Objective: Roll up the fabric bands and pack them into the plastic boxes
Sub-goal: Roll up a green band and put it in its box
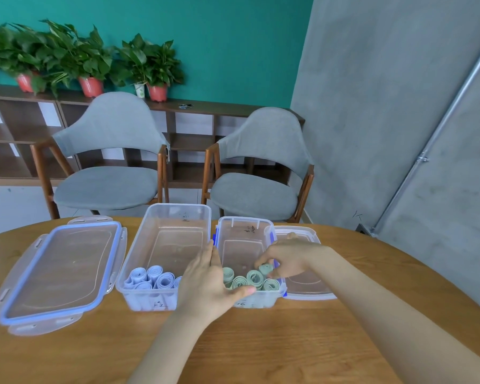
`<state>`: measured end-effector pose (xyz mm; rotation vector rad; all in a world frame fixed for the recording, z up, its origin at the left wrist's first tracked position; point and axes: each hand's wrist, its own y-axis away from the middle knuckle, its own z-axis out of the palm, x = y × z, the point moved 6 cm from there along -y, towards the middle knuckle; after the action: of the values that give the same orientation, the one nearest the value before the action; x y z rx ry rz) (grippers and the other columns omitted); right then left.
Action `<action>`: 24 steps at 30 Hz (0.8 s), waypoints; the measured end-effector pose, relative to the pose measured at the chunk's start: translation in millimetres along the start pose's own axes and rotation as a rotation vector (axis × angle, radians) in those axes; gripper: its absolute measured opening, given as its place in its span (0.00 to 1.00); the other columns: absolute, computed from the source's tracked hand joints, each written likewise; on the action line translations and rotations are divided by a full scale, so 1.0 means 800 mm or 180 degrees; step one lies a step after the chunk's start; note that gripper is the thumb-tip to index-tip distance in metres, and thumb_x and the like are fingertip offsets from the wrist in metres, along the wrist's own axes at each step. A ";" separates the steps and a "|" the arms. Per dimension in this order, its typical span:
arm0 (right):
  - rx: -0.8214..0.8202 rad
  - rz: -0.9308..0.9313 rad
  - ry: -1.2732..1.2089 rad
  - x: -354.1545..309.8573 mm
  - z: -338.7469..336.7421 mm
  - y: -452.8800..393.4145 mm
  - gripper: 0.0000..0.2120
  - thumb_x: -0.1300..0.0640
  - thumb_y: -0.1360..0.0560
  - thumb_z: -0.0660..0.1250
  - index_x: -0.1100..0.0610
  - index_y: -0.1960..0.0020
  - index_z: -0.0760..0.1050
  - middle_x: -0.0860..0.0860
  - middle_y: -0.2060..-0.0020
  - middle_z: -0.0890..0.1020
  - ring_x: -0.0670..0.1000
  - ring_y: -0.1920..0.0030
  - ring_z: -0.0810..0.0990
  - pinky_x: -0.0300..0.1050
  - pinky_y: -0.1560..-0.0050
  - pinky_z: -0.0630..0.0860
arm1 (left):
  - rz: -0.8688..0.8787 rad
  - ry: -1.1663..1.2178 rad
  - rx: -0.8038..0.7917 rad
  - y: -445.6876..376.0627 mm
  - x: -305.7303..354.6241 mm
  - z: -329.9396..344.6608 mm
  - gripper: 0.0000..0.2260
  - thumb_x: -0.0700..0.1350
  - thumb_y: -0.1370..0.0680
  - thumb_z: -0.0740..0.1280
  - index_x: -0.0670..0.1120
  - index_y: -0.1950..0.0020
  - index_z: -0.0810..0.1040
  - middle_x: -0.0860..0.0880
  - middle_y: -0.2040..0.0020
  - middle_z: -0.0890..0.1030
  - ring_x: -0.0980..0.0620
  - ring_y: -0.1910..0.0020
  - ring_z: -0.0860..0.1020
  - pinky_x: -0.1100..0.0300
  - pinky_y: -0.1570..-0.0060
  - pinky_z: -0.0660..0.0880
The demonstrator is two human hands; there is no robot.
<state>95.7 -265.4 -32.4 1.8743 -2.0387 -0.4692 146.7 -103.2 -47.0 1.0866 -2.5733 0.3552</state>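
Note:
Two clear plastic boxes stand open on the wooden table. The larger left box (178, 217) holds several rolled pale blue bands (153, 279) at its near end. The smaller right box (245, 225) holds several rolled green bands (245, 281) at its near end. My left hand (208, 286) grips the near left corner of the right box, thumb along its front rim. My right hand (288, 261) reaches into that box and pinches a green roll (266, 268) just above the others.
A large blue-rimmed lid (58, 273) lies left of the boxes. A smaller lid (305, 284) lies under my right wrist, right of the small box. Two grey chairs (108, 162) (261, 173) stand behind the table; a shelf with potted plants (89, 65) lines the wall.

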 end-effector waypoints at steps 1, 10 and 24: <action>-0.0117 0.0072 -0.0057 0.002 0.001 0.001 0.19 0.51 0.24 0.62 0.40 0.35 0.70 0.45 0.44 0.77 0.53 0.41 0.73 0.53 0.38 0.63 | -0.0017 -0.0033 -0.0020 0.000 0.001 -0.001 0.49 0.75 0.35 0.61 0.44 0.24 0.58 0.49 0.22 0.50 0.49 0.25 0.55 0.57 0.29 0.56; 0.0016 0.0153 -0.0365 0.010 0.010 0.006 0.16 0.45 0.21 0.59 0.39 0.33 0.70 0.43 0.36 0.75 0.50 0.37 0.72 0.49 0.39 0.66 | -0.0064 -0.0377 -0.0140 -0.002 -0.002 0.005 0.49 0.77 0.33 0.54 0.47 0.23 0.52 0.51 0.22 0.47 0.50 0.24 0.50 0.55 0.27 0.50; 0.0609 0.0405 -0.0856 0.015 0.024 0.014 0.14 0.46 0.21 0.59 0.38 0.36 0.73 0.47 0.31 0.69 0.45 0.26 0.53 0.60 0.32 0.46 | -0.0014 -0.0610 -0.0036 -0.002 -0.002 0.007 0.54 0.79 0.40 0.42 0.46 0.23 0.53 0.51 0.22 0.48 0.49 0.23 0.49 0.54 0.26 0.48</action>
<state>76.4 -276.5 -43.9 1.8553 -2.4401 -0.5341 148.3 -105.2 -52.4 1.1744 -2.7348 0.2454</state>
